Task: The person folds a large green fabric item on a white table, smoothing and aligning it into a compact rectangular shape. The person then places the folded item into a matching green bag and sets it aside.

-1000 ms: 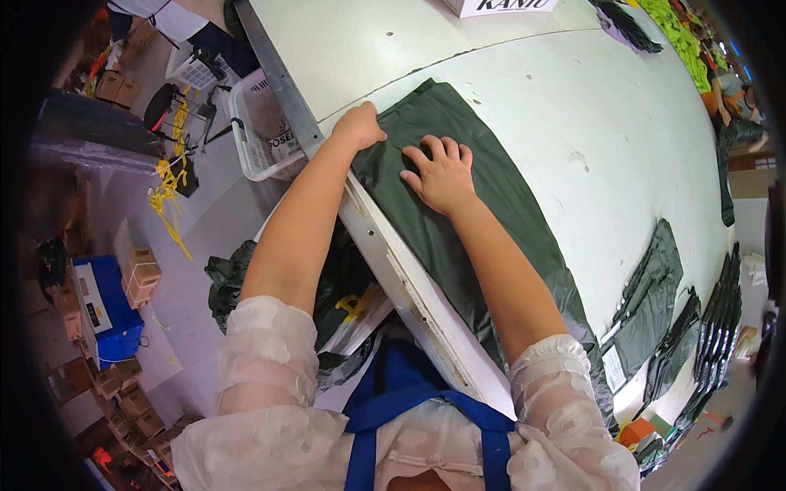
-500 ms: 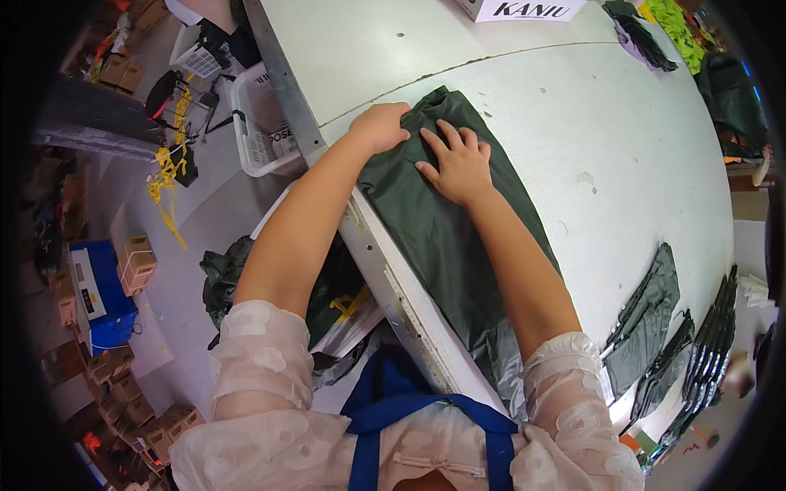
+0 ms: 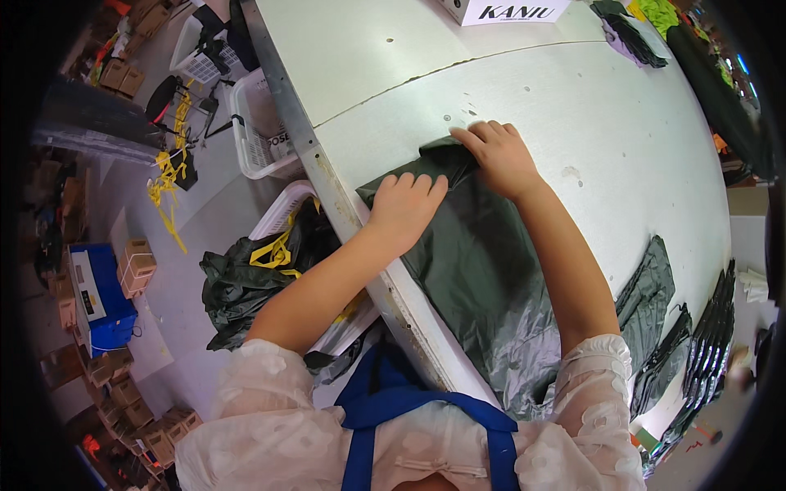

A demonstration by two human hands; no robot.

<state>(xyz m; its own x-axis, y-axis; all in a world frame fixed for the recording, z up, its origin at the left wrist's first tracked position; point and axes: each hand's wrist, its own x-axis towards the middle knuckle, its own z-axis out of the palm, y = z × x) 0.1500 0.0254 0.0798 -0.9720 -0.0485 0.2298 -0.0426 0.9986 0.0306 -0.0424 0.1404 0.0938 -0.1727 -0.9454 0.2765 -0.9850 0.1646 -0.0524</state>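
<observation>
A long, thin, shiny dark green fabric piece, perhaps a garment, lies along the left edge of the pale worktable. Its far end is turned back over itself in a fold. My left hand presses on the left part of that fold, its fingers curled over the cloth. At the right end of the fold, my right hand grips the cloth with bent fingers; its thumb and the cloth under the palm are partly hidden.
Left of the table stand a white basket and dark green cloth with yellow ties. Folded dark green pieces and a row of black bundles lie at right. A white box sits at the far side.
The far end of the fabric has been folded back toward me. My left hand has come nearer and to the right; my right hand has shifted right and closed on the cloth.
</observation>
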